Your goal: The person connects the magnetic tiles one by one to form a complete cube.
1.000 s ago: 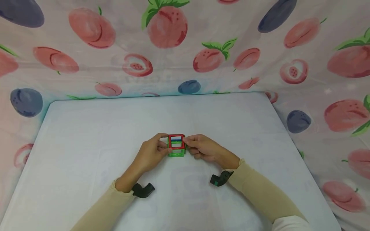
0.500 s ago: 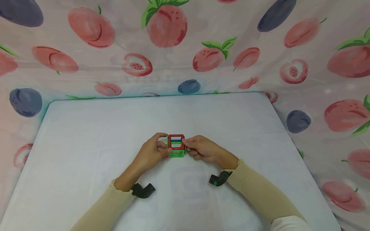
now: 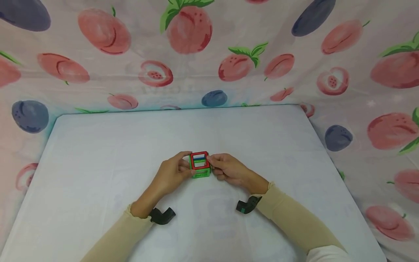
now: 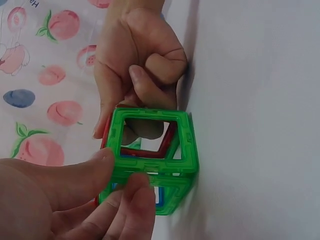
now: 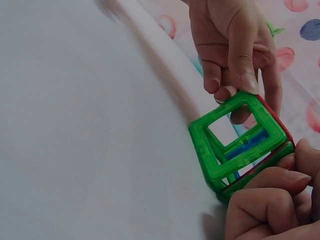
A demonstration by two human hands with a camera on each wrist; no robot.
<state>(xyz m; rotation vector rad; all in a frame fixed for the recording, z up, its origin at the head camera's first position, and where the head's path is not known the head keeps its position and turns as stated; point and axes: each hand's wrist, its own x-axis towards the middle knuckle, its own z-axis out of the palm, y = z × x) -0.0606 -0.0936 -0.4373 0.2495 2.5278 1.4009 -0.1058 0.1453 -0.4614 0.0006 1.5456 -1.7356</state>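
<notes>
A small cube of magnetic tiles (image 3: 201, 175) sits on the white table between both hands. Its top is a red square frame (image 3: 200, 168); green frames form its visible sides, and blue shows through the openings. My left hand (image 3: 170, 175) holds the cube's left side, thumb at the near corner and index finger at the far one. From the right, my right hand (image 3: 230, 169) pinches the edge near the red frame. In the left wrist view, the green frame (image 4: 150, 165) stands close to the left thumb. The right wrist view shows the right fingers (image 5: 270, 197) curled against the cube.
White cloth covers the table (image 3: 131, 138). Behind it and to the right hangs a fruit-print curtain (image 3: 190, 72). Black wrist mounts (image 3: 162, 216) stick out below both sleeves, above the table.
The cube has turned slightly counterclockwise, its right side shifting a little away from me. Both hands keep their hold and have hardly moved.
</notes>
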